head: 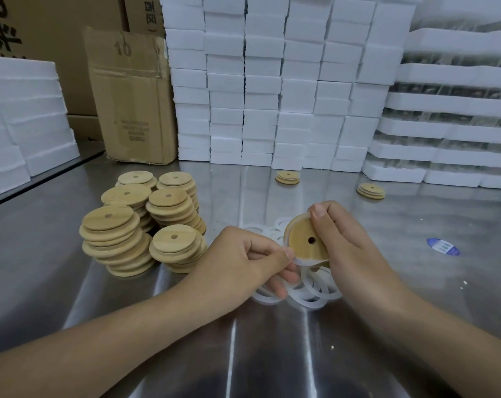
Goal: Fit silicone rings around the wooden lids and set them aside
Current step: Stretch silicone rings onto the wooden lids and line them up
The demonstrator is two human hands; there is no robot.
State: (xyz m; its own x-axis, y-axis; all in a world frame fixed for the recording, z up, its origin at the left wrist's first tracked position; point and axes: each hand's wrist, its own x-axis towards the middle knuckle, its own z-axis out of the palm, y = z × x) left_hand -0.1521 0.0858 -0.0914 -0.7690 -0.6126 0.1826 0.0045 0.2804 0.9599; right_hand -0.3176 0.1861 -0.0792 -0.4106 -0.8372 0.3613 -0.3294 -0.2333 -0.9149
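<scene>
**A:** Which step was in hand?

**B:** The fitting itself. The right hand (338, 242) held 1 wooden lid (304, 239) tilted up over the middle of the worktop (416, 297), with the thumb curled over its upper rim and the fingers clamped behind it. The left hand (243, 259) pinched a silicone ring (302, 261) between thumb and forefinger at the lid's lower edge. Its other fingers were curled underneath.

**A:** Was the ring on?

**B:** Only partly, I judged. It hugged the upper left of the rim and lay stretched across the bottom, not seated all round.

**A:** And the supplies?

**B:** The loose rings (315, 295) lay in a heap right under the hands. The bare lids stood in stacks (140, 225) toward the worktop's left side. 2 lids sat well apart near the far edge, 1 (287, 177) in the middle and 1 (371, 191) further right, which looked like the done pile.

**A:** What did the next move call for?

**B:** Pulling the slack arc over the remaining rim while the right hand kept the lid steady. Then running a finger round to check the ring sat flat before placing the lid by those 2.
</scene>
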